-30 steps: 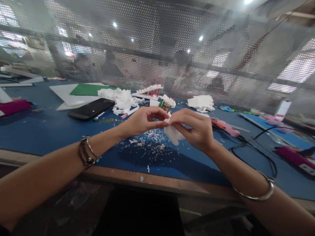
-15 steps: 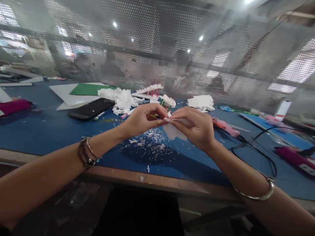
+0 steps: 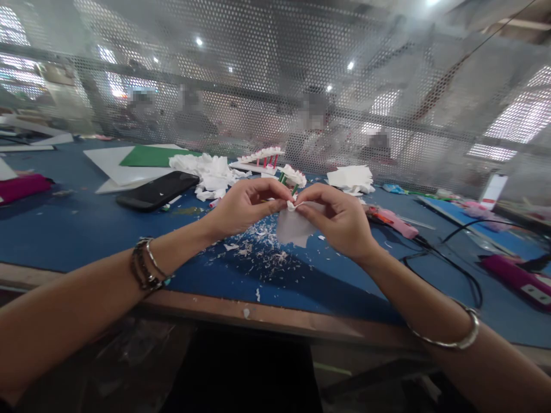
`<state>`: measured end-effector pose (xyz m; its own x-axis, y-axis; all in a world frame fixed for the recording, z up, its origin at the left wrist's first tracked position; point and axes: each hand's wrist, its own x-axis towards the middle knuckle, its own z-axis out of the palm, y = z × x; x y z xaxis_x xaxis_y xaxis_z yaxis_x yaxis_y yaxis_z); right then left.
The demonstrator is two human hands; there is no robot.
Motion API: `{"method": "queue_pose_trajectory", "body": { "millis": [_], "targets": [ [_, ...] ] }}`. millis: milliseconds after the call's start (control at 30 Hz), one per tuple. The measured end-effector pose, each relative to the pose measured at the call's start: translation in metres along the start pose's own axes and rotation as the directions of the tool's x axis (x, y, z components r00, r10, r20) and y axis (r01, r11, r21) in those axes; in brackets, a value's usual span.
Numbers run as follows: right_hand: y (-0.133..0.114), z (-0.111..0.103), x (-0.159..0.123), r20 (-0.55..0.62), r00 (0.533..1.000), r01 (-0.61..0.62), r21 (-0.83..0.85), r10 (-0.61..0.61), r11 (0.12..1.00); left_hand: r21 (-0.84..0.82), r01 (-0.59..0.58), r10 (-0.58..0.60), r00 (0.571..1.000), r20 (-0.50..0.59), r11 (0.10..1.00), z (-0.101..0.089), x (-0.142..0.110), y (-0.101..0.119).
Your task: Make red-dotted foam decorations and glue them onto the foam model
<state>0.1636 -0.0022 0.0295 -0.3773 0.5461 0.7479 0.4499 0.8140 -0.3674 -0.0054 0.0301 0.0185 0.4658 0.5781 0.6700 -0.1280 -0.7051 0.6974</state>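
Inward from near edge of worktop (image 3: 99, 241), white paper piece (image 3: 297, 228) held between hands: left hand (image 3: 239, 209) pinching crumpled top from left, right hand (image 3: 346, 226) pinching from right, fingertips close together. Paper hangs below fingers, above white shreds (image 3: 278, 259) strewn toward near edge.
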Motion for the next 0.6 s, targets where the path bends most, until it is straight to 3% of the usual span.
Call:
{"method": "queue_pose_trajectory", "body": {
  "millis": [233,600],
  "targets": [
    [-0.0019,0.0038,-0.0023,-0.029,0.999,0.034,-0.009,-0.035,0.999,-0.090,0.058,-0.063,0.996,-0.060,0.994,0.0042,-0.0016,-0.0055],
    [-0.0011,0.0076,-0.0046,-0.130,0.989,0.049,-0.123,-0.065,0.991,-0.065,0.001,-0.005,0.998,-0.056,0.998,0.0074,-0.0040,-0.0027]
  ]
}}
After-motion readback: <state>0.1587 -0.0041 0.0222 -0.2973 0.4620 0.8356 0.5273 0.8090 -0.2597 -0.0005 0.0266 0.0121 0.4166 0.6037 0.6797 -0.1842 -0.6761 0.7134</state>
